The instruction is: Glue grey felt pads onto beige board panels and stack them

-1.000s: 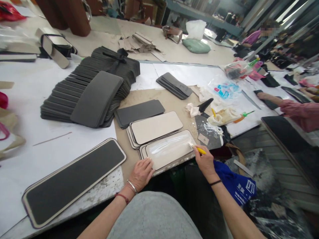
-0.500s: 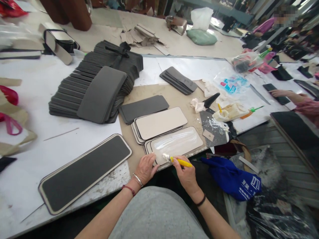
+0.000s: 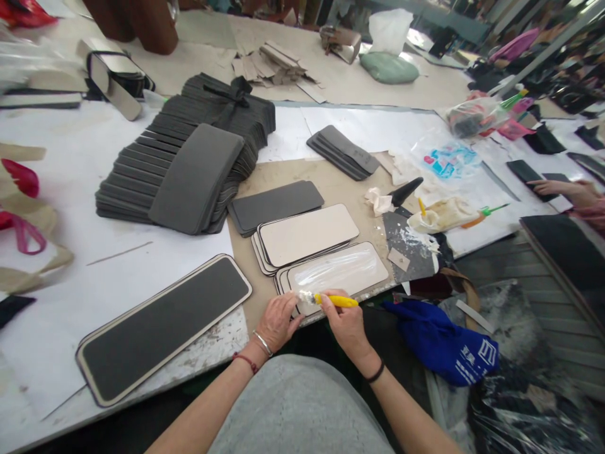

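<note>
My right hand [image 3: 348, 325] is closed round the yellow handle of a glue brush [image 3: 336, 301]. Its white-coated bristles touch the near left part of a beige panel [image 3: 371, 268] with rounded corners. Wet white streaks run along this panel, the top one of a small fanned stack. My left hand [image 3: 280, 320] lies at the stack's left end, fingers stretched out over the panel's edge and thumb apart. Just behind is a second stack of beige panels [image 3: 309, 234], dark at the edges, and beyond it some dark grey panels [image 3: 276, 205].
Left lies a long dark panel with a beige border [image 3: 165, 331]. Behind it rises a large tied pile of grey pieces [image 3: 196, 180]. To the right are a glue-smeared dark board [image 3: 406, 252] and a whitish container [image 3: 442, 214]. A co-worker's hand [image 3: 555, 188] shows far right.
The brush has moved slightly left along the beige panel toward my left hand, its handle now more level. My left hand stays at the panel's end. The whole view has shifted a little.
</note>
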Tool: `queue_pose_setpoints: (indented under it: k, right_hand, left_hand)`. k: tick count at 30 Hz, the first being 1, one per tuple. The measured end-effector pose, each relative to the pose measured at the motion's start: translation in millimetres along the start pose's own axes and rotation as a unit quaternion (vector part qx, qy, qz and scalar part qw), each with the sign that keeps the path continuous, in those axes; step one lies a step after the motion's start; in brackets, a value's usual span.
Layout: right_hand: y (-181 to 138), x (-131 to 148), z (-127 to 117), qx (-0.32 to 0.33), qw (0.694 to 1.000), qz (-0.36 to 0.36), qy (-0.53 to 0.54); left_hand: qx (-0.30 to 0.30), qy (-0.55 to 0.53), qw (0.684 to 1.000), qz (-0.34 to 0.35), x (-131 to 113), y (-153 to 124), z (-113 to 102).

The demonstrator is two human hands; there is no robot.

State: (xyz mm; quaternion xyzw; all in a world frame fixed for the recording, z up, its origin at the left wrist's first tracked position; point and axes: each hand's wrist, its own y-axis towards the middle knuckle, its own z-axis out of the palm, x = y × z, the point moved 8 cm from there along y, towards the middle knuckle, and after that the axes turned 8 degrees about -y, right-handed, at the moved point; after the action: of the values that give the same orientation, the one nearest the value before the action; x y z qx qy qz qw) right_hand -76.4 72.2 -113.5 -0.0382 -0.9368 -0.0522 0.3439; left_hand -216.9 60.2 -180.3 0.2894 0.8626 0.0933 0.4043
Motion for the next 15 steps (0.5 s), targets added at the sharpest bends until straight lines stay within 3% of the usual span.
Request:
queue_pose_setpoints:
  k: [2,4,10,13,15]
  right_hand:
    - [6.6,-1.7,6.4,0.015,1.0,-0.017,0.001]
    - [16.8,-22.0,-2.7,-0.008,0.999,-0.013,-0.03]
    - [47.0,-130.8,-89.6,-0.141,0.965,0.115,-0.188]
    - [55.7,-144.7,-119.2,-0.173,0.951,0.105,-0.233]
    - [61.2,-139.8,-125.0,-0.176,0.951,0.073,-0.242]
  left_hand:
    - [0.0,0.0,1.0,0.001,0.0,0.1,0.1]
    - [-0.004,0.003,1.0,0.002,0.0,0.2,-0.4]
    - [-0.009,0.016,1.0,0.013,-2.0,1.2,-0.1]
    - [-0.011,0.021,1.0,0.015,-2.5,1.7,0.0]
    - [-0.012,0.02,1.0,0.013,-2.1,1.8,0.1]
